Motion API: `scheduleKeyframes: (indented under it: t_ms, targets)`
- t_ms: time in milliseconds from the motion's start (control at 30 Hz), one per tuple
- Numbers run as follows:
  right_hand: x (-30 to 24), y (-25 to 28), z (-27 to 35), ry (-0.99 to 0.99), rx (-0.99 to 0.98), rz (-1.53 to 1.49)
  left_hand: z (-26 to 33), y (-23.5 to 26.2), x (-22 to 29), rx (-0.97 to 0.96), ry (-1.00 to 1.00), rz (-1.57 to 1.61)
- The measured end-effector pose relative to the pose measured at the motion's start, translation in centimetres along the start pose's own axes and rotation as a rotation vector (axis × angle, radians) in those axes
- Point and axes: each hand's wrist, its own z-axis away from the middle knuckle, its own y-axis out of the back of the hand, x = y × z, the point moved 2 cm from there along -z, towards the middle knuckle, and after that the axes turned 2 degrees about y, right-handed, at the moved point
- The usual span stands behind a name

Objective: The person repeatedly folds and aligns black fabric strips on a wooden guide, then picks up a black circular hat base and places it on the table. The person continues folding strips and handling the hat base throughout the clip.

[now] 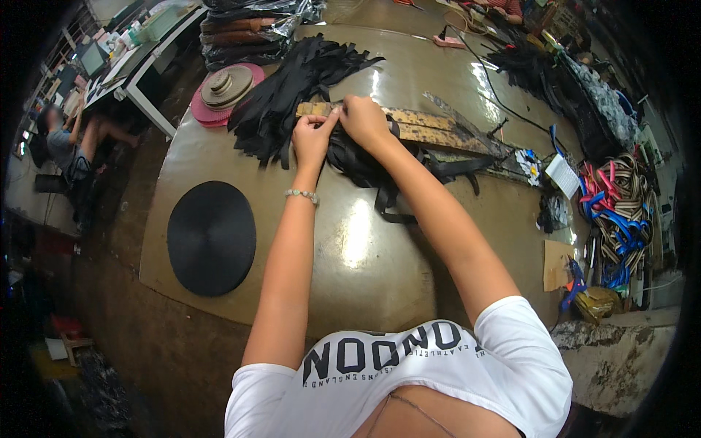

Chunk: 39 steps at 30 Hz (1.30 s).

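Over the worn yellow wooden board [427, 130], my two hands meet with their fingertips almost touching. My left hand [312, 139], with a beaded bracelet at its wrist, is closed in a pinch at the board's left end. Just right of it, my right hand [366, 123] is closed too, its fingers curled down. Black webbing strap [358, 166] runs from under the hands and hangs in loops over the board's near side. The fingers largely cover the part they grip. Left of the hands lies a big heap of cut black straps [281, 95].
A coiled black webbing roll [212, 238] lies flat at the table's left. Behind it sits a pink disc with a beige roll [225, 86]. Plastic-wrapped bundles [248, 33] are stacked at the far edge. Coloured straps [621, 219] pile up at right. Another person [69, 146] sits far left.
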Motion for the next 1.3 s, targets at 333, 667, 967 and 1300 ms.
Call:
scheduleKeyframes:
  t_ms: [333, 667, 967, 1300]
  targets:
    - [2.4, 12.8, 3.0, 0.107, -0.189, -0.196, -0.7, -0.2, -0.7, 0.112, -0.068, -0.125]
    - [19.5, 26.8, 10.0, -0.35, -0.047, -0.258, -0.5, -0.1, -0.1, 0.109, -0.08, -0.243]
    - [29.1, 20.1, 13.1, -0.442, 0.069, -0.348, -1.1, -0.2, -0.7, 0.079, -0.011, -0.179]
    - [27.2, 19.9, 15.3, -0.335, 0.154, -0.318, -1.0, 0.0, -0.5, 0.092, -0.008, -0.236]
